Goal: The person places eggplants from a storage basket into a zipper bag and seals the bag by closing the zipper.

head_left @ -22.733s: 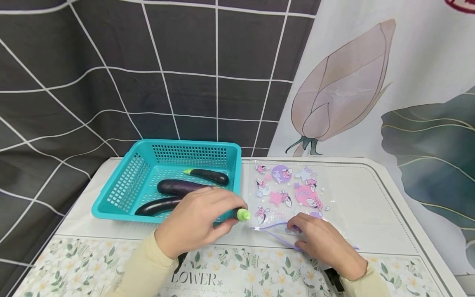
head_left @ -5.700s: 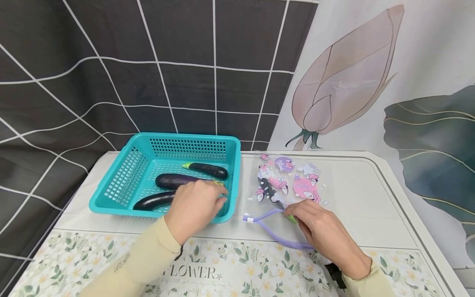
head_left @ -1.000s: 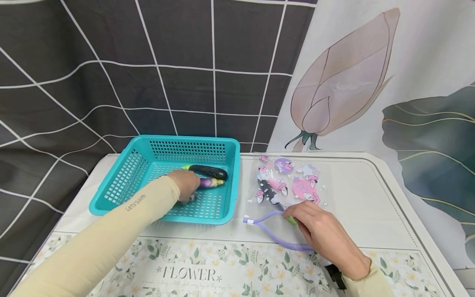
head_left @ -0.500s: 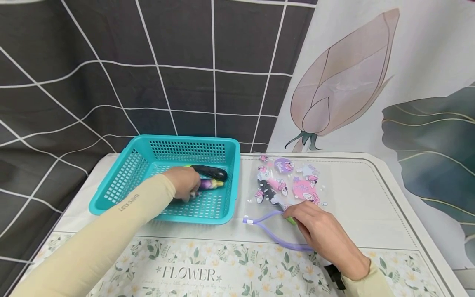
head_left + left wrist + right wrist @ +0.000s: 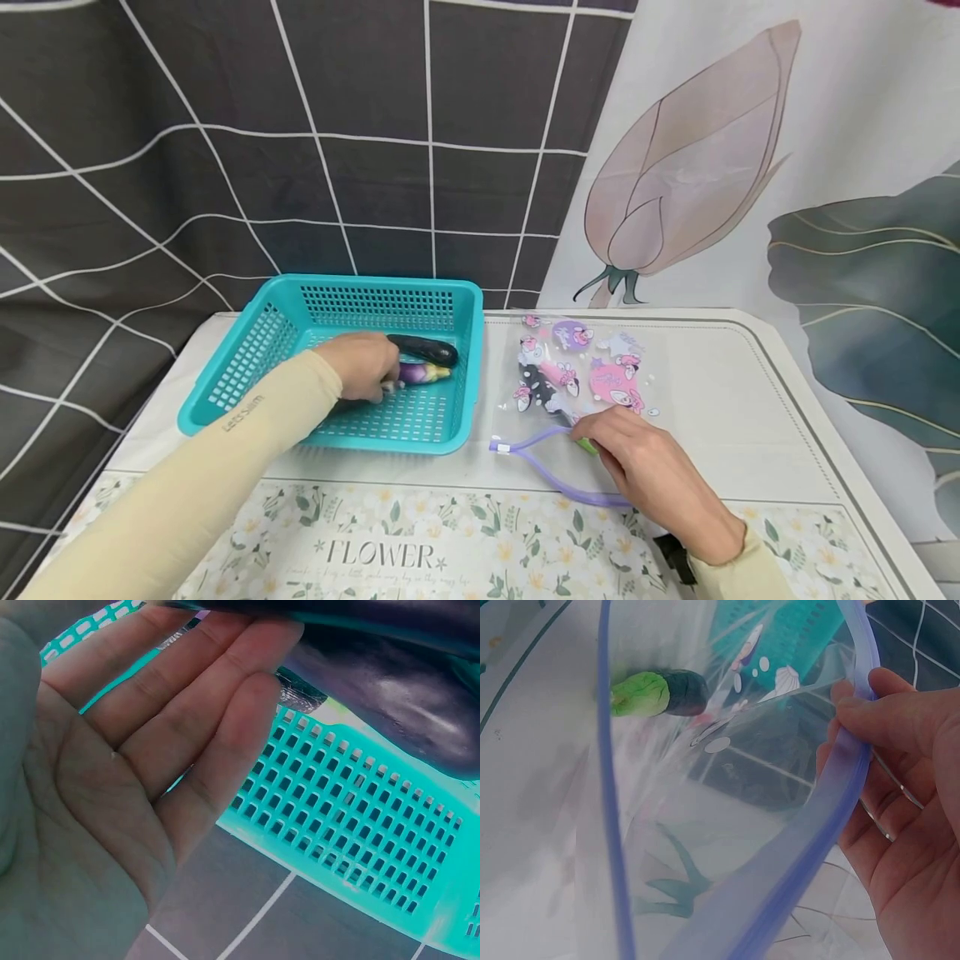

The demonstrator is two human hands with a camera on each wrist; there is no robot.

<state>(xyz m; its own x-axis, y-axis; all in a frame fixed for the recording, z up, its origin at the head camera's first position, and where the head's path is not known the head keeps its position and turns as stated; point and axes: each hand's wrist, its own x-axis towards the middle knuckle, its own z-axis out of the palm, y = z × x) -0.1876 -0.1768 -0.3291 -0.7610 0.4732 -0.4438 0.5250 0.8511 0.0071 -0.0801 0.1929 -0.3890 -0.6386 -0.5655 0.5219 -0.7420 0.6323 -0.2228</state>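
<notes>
My left hand (image 5: 363, 365) is inside the turquoise basket (image 5: 480, 367), gripping a dark eggplant (image 5: 390, 616) that is mostly hidden beneath it in the head view. In the left wrist view its fingertips lie against that eggplant; the thumb's contact is out of sight. A purple eggplant (image 5: 422, 372) with a pale stem end and a small black eggplant (image 5: 427, 348) lie beyond the fingers. On the right, my right hand (image 5: 648, 467) pinches the purple-edged rim of a clear printed zip bag (image 5: 615, 379), whose mouth gapes. Inside the bag lies an eggplant with a green stem (image 5: 641, 694).
Under the bag and basket is a white table cover (image 5: 738, 400) with a floral band (image 5: 420, 533) along the front. A dark grid-patterned curtain (image 5: 360, 183) and a white flower-printed one (image 5: 690, 167) hang directly behind. The bag's slider (image 5: 504, 448) sits at its left end.
Earlier, my left hand held an eggplant beside the flat bag; that one is now inside it. Over the last second my left hand has shifted slightly left in the basket. The right hand keeps its place.
</notes>
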